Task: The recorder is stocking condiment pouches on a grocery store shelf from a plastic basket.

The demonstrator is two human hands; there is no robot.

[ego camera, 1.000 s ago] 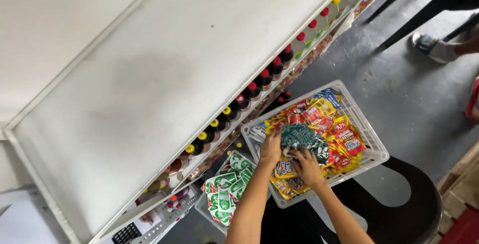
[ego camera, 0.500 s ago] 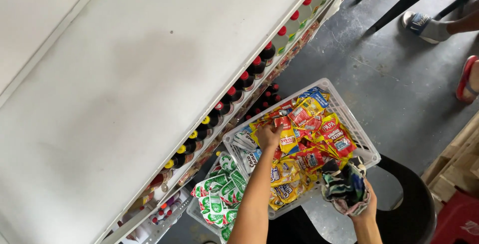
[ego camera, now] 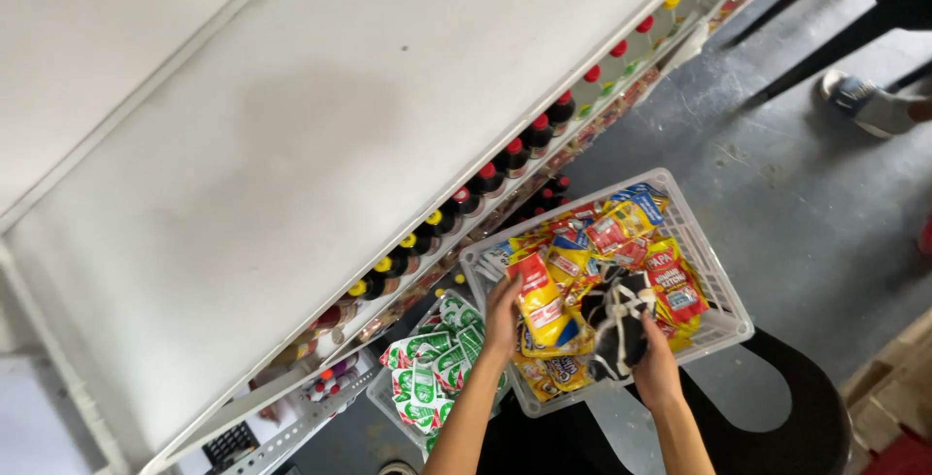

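White basket (ego camera: 730, 312) rim beside shelf (ego camera: 291, 145)

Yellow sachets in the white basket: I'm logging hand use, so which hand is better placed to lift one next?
Probably the left hand: it already rests on a yellow sachet, while the right hand grips a dark bundle.

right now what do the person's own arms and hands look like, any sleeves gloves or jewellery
Both forearms are bare as far as the head view shows them: no sleeve reaches into the picture. The left hand and the right hand wear no gloves. No watch, bracelet or ring is visible, though the fingers are too small and partly hidden to rule out a ring.
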